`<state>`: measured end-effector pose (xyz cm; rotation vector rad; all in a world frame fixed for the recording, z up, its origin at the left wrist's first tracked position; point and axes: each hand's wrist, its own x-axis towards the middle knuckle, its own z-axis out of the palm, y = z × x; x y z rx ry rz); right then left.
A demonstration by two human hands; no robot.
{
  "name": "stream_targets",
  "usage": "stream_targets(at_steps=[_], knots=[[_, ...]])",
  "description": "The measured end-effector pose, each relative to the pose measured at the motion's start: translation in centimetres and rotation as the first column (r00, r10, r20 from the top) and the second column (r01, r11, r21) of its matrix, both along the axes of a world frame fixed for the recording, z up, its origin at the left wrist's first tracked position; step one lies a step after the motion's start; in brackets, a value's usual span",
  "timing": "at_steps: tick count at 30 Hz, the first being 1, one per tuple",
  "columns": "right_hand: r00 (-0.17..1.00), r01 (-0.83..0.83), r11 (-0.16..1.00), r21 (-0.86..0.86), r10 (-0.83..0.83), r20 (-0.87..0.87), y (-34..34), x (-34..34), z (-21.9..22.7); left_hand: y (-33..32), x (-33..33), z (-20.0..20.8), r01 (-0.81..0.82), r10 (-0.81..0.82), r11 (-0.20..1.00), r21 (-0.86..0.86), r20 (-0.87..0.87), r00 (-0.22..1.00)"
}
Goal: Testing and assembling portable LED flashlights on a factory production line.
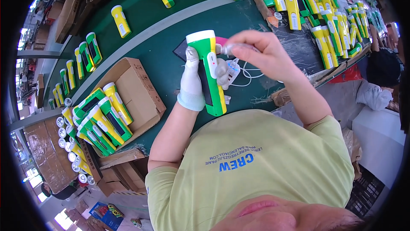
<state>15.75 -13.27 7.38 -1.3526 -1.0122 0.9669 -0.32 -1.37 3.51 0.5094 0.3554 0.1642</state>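
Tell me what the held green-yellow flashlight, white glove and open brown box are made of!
Green-yellow flashlight: probably plastic, smooth with a slight shine. White glove: likely knitted fabric, matte, with a snug cuff. Open brown box: apparently cardboard, dull, with flat folded walls.

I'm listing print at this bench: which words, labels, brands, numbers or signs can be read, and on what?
Light green shirt: blue lettering, one large line and smaller ones; legible in part, but I don't copy wording out.
Open cardboard box: dark print on its right side, too small to read.
Dark sheet at upper right: pale print, too blurred to read.
Flashlight in the left hand: no readable print.
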Motion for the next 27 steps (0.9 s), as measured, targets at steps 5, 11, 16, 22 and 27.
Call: stream_targets(at_steps=[5, 11, 16, 22, 27], knots=[[0.973, 0.081, 0.997, 0.005, -0.08, 0.215, -0.3, -1.5, -0.4, -0.7, 0.2, 0.3, 0.012, -0.013, 1.0, 0.022, 0.032, 0.999], [0.875, 0.051, 0.983, 0.176, -0.129, 0.466, 0.1, -1.4, -0.1, -1.2, -0.3, -0.9, -0.242, 0.278, 0.705, 0.667, 0.054, 0.959], [0.794, 0.052, 0.975, 0.215, -0.171, 0.583, 1.3, -1.5, -0.7, -0.7, 0.4, 0.2, -0.222, 0.256, 0.76, 0.611, 0.032, 0.966], [0.908, 0.27, 0.959, -0.083, -0.226, 0.352, 1.9, 1.3, -5.1, 0.2, 0.0, 0.9, -0.107, 0.143, 0.973, -0.203, 0.174, 0.974], [0.829, 0.512, 0.859, 0.021, -0.5, 0.251, -1.6, 3.9, -4.9, 1.8, -0.2, 1.1, -0.47, 0.486, 0.787, 0.399, 0.068, 0.871]])
